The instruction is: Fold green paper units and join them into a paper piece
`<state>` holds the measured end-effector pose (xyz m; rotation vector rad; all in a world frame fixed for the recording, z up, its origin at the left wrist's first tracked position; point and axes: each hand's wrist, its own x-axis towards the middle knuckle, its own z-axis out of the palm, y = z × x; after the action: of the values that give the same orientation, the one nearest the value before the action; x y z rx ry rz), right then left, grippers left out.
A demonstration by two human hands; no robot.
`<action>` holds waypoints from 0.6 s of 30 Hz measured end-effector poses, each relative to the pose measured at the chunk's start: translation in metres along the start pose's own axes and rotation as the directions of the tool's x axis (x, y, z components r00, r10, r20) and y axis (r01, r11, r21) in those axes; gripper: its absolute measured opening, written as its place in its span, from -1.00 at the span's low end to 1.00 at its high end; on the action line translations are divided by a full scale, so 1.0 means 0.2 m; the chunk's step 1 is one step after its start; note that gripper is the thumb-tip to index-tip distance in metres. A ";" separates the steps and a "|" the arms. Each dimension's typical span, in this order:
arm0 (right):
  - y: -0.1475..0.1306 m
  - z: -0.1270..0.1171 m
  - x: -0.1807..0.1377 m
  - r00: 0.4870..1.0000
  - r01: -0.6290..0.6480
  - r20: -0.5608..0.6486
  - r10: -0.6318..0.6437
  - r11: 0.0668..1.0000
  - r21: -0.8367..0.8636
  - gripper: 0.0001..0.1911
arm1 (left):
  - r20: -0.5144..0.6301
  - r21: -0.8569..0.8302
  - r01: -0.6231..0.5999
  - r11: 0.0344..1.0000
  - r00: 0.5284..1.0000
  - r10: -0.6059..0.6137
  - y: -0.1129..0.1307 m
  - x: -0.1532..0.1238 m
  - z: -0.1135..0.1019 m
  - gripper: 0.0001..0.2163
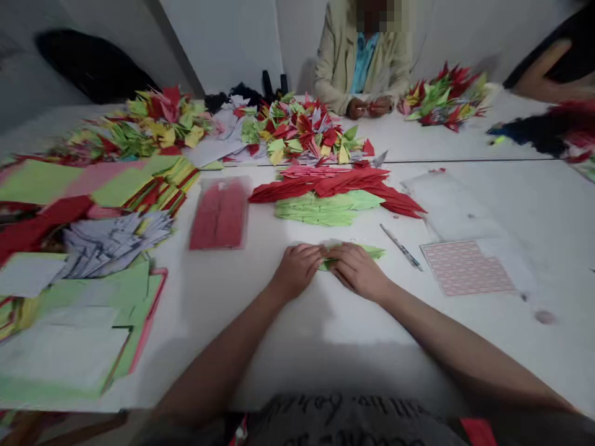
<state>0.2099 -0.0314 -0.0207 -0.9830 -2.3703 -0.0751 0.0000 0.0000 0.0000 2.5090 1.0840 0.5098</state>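
On the white table, a small folded piece of green paper (373,251) lies under my fingertips. My left hand (300,267) presses the paper's left end with its fingers held together. My right hand (356,267) covers the middle, fingers closed over it, and a pointed green tip sticks out to the right. My palms hide most of the paper. Just beyond my hands sits a stack of folded light green papers (316,209), and behind it lie folded red papers (325,184).
A red packet (219,214) lies left of my hands; a pen (400,246) and a pink-patterned sheet (467,267) lie right. Coloured paper stacks (93,328) fill the left side. Heaps of folded paper (302,127) line the back, where a person in a beige jacket (337,56) sits.
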 end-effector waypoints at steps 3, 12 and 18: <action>0.00 -0.01 0.00 1.000 -0.021 -0.013 0.021 1.000 0.020 -0.88 | -0.002 0.002 -0.004 1.000 1.000 0.004 -0.01 0.00 0.01 -0.68; -0.08 0.00 0.03 0.999 -0.012 0.044 0.015 0.998 -0.065 -0.80 | -0.038 0.019 -0.023 1.000 0.999 0.023 -0.01 0.00 0.02 -0.69; -0.08 0.02 0.05 1.000 0.009 -0.004 -0.009 0.994 -0.106 -0.81 | -0.038 0.032 -0.025 0.999 0.999 0.026 -0.02 0.00 0.02 -0.69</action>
<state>0.1921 -0.0363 -0.0166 -1.0205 -2.3870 -0.2087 0.0002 0.0022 -0.0049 2.5531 1.0837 0.5550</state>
